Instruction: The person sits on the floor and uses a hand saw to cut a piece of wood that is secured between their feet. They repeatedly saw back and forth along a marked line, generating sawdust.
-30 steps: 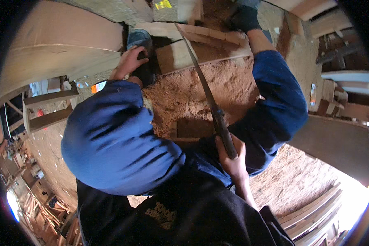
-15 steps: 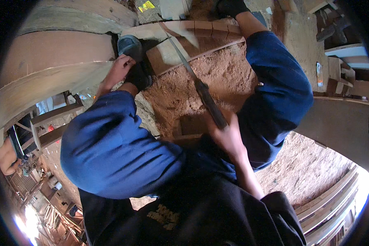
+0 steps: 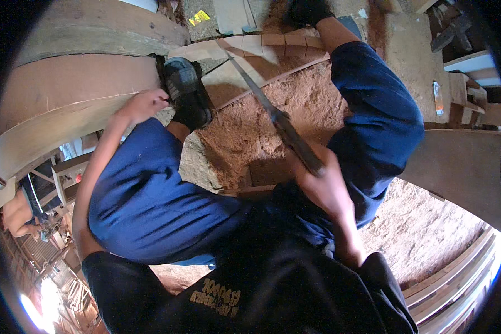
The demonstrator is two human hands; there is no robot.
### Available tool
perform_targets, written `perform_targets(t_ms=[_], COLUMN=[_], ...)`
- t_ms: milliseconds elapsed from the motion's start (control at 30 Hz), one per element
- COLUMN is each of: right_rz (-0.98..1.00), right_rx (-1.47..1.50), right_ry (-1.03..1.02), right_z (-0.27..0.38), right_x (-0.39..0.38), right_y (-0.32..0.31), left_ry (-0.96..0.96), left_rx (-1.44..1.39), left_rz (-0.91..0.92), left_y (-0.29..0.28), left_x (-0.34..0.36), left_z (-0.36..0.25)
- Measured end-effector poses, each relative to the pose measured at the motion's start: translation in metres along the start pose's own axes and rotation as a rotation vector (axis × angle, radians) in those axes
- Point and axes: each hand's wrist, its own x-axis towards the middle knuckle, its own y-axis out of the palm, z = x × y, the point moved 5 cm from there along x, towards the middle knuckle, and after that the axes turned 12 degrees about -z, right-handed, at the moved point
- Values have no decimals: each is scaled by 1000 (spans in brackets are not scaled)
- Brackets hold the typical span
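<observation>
My right hand [image 3: 324, 181] is wrapped round the dark handle of a saw [image 3: 286, 128], held between my knees. Its long narrow blade points away and to the left, over a wooden board [image 3: 228, 83] on the ground; how far it touches the wood I cannot tell. Several cross lines mark the far strip of the board. My left foot, in a dark shoe [image 3: 186, 83], rests at the board's left end. Beside that shoe is my left hand [image 3: 143, 106], its fingers curled together; whether anything small is between them is hidden.
Large curved wooden panels [image 3: 83, 83] stand at the left. Reddish sawdust [image 3: 245, 133] covers the ground between my legs. A flat panel [image 3: 456, 172] and stacked planks [image 3: 456, 278] are at the right. Another person [image 3: 19, 214] bends at the far left.
My left hand has drawn back and left, off the shoe, and more of its forearm shows. My right hand and the saw have shifted slightly right and toward me.
</observation>
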Motion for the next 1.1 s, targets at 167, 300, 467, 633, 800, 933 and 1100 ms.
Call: perform_targets(t_ms=[167, 300, 467, 633, 800, 933, 1100], right_rz=[9, -62, -32, -44, 49, 64, 121], right_rx=[30, 67, 30, 8, -13, 15, 16], right_ry=[-12, -80, -118, -23, -55, -54, -90], right_z=[15, -3, 29, 18, 51, 50, 56], right_x=[-21, 13, -19, 19, -10, 5, 19], right_y=[-7, 18, -10, 15, -4, 2, 2], left_ry=[-62, -153, -30, -177, -116, -101, -39], left_rx=[-170, 15, 144, -33, 57, -7, 18], left_rz=[124, 185, 72, 162, 197, 156, 219], left_y=[60, 56, 46, 75, 72, 90, 96], left_x=[-20, -19, -14, 1, 8, 7, 31], left_z=[24, 7, -9, 24, 34, 51, 48])
